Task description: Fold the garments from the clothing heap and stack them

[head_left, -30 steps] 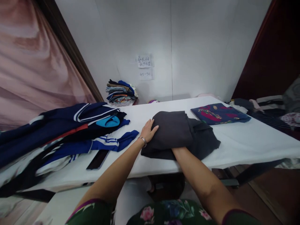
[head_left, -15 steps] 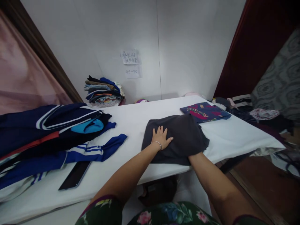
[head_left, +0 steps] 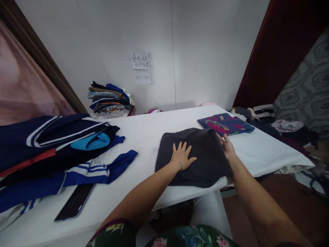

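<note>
A dark grey folded garment [head_left: 203, 164] lies at the front of the white-covered table [head_left: 154, 125]. My left hand [head_left: 183, 156], with a bracelet at the wrist, presses flat on its top, fingers spread. At the garment's right edge is my right hand [head_left: 228, 145], thumb raised apart from the fingers. Some of its fingers are hidden by the cloth, and the thumb does not pinch it. Just behind lies a folded blue garment with magenta patches [head_left: 226, 124].
At the left is a heap of navy and blue clothes [head_left: 51, 147], with a dark phone [head_left: 75, 202] before it. A stack of folded clothes [head_left: 110, 97] stands by the wall under handwritten paper notes [head_left: 142, 68]. More clothes [head_left: 286, 125] lie beyond the table's right edge.
My right hand has come out from under the dark grey garment and moved to its right edge. My left hand has shifted slightly right and stays on top. The view has turned slightly.
</note>
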Available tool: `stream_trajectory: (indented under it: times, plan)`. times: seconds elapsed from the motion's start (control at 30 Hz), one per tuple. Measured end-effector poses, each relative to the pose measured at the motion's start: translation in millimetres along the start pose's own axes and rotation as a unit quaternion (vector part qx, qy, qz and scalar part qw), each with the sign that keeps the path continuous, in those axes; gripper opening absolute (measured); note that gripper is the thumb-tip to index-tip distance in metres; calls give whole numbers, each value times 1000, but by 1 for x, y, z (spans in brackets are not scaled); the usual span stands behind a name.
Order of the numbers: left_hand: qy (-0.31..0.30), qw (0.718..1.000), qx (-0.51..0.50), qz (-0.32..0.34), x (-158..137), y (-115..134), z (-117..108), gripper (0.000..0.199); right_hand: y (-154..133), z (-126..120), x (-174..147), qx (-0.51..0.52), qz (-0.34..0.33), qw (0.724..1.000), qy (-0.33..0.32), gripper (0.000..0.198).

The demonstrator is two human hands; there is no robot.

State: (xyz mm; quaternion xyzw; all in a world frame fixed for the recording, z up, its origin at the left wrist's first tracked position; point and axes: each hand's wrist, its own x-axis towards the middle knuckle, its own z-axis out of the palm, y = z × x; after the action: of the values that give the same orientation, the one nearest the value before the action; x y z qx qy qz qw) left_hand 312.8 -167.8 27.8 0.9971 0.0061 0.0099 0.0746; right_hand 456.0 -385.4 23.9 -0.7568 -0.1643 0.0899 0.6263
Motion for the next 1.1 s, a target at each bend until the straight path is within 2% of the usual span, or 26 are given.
stream_trajectory:
  times: [0.07,0.13,0.2,0.3,0.4,0.5,0.63,0.73,0.87,1.0,1.1]
  plan:
    - [2,1000,4,2,1,2,6,78,2,-14,-2,48,47,997,-37,61]
    - [11,1000,1,0,1,3,9,76,1,-26,-6,75,83,993,-47,61]
    - [12,1000,-11,-3,0,4,6,76,-2,-30,-10,54,93,994,-9,64]
    - [-8,998,-65,-14,3,-1,-8,71,-11,-21,-15,0,81,996,42,72]
    - [43,991,-118,-40,15,-23,-30,57,-18,-4,-16,-35,66,996,42,85]
    - [116,983,-106,-96,34,-57,-46,46,-18,8,-16,-61,71,995,44,95]
    - [56,983,-95,-148,58,-94,-47,44,-7,11,-14,-113,68,990,42,98]
    - [16,984,-105,-146,72,-104,-39,48,2,11,-11,-121,36,991,45,91]
    - [-2,980,-126,-151,86,-109,-37,50,1,14,-15,-89,-43,993,58,82]
    - [3,975,-165,-146,95,-117,-45,37,-7,16,-29,-84,-121,987,66,74]
    - [5,966,-213,-147,98,-125,-49,29,-11,15,-39,-82,-153,983,69,75]
